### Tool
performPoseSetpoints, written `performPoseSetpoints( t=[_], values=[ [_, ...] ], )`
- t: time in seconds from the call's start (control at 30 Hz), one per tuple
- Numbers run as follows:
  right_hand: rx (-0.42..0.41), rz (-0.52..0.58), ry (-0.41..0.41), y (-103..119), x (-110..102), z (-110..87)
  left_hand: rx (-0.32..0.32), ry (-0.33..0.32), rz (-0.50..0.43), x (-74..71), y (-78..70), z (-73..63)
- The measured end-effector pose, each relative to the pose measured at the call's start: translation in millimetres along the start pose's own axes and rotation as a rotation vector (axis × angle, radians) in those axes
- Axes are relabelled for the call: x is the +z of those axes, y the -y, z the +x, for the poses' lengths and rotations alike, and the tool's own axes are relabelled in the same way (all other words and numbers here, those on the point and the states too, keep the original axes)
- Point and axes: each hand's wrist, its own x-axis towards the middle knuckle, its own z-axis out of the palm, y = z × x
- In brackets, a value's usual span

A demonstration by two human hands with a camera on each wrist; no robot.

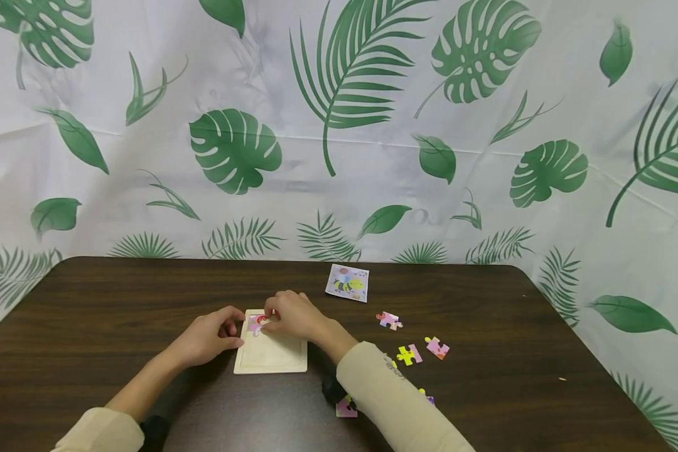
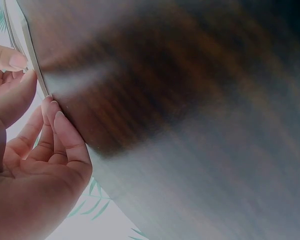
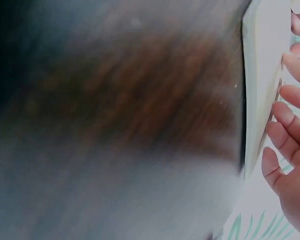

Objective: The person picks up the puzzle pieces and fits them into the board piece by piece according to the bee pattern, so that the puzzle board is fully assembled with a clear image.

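A pale wooden puzzle tray (image 1: 272, 358) lies on the dark table. In its far left corner sits a pink-purple puzzle piece (image 1: 254, 326) with a red patch. My right hand (image 1: 296, 316) reaches over the tray and pinches this piece between thumb and index finger; the fingers partly cover it. In the right wrist view the other fingers (image 3: 285, 137) hang loosely beyond the tray's edge. My left hand (image 1: 209, 338) is at the tray's left side, thumb and fingertips touching that edge. The left wrist view shows its thumb (image 2: 22, 97) right at the tray's side.
A small card with a bee picture (image 1: 347, 284) lies behind the tray. Loose puzzle pieces are to the right: a pink one with red (image 1: 388, 321), a yellow one (image 1: 409, 355), a pink one (image 1: 437, 348) and another (image 1: 347, 408) beside my right sleeve (image 1: 395, 392). A leaf-print cloth (image 1: 361, 188) hangs behind the table.
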Motion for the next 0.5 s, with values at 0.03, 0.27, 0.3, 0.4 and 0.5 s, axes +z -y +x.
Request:
performPoseSetpoints(
  t=[0.03,0.27,0.3,0.4,0.5],
  values=[
    [-0.001,-0.005,-0.002,0.3,-0.2,-0.2,0.002,-0.001,0.000,0.0,0.0,-0.1],
    [-0.002,-0.011,-0.009,0.8,0.4,0.0,0.014,-0.005,0.002,-0.6,0.5,-0.2],
    [-0.002,-0.011,-0.007,1.2,0.0,-0.1,0.016,-0.005,0.003,-0.8,0.6,-0.1],
    [0.005,-0.017,-0.001,2.0,-0.8,0.1,0.017,-0.002,0.003,-1.1,0.5,0.2],
    [0.015,-0.036,0.000,2.8,-1.1,0.5,0.019,-0.004,0.004,-1.4,0.5,0.3]
  ],
)
